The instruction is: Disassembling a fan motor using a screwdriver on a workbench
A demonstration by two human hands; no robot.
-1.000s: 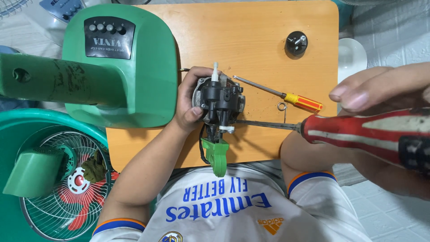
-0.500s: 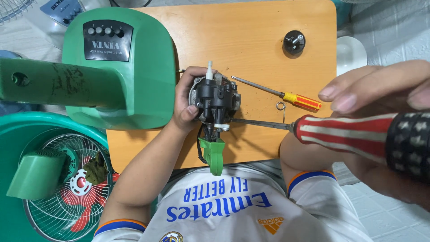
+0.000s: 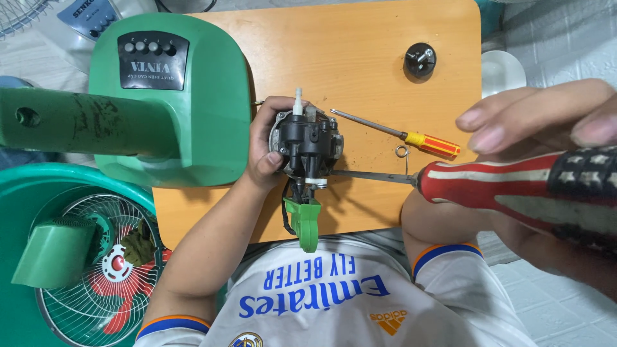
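Note:
My left hand [image 3: 262,153] grips the left side of a black fan motor [image 3: 307,140] standing on the wooden table [image 3: 360,58]. A white shaft sticks out of the motor's far end, and a green plastic piece [image 3: 304,222] hangs from its near end. My right hand [image 3: 533,122], close to the camera, holds a big screwdriver by its red, white and dark striped handle [image 3: 501,189]. Its metal shaft [image 3: 373,175] reaches left to the motor's lower right side. My fingers are partly lifted over the handle.
A small screwdriver with a yellow and red handle [image 3: 427,144] lies right of the motor, with a small wire ring [image 3: 402,152] beside it. A black knob [image 3: 420,60] sits far right. A green fan base [image 3: 170,109] covers the table's left. A fan grille [image 3: 96,276] lies in a green basin.
The striped handle and my right hand have edged slightly left toward the motor. My left hand keeps the motor in the same spot.

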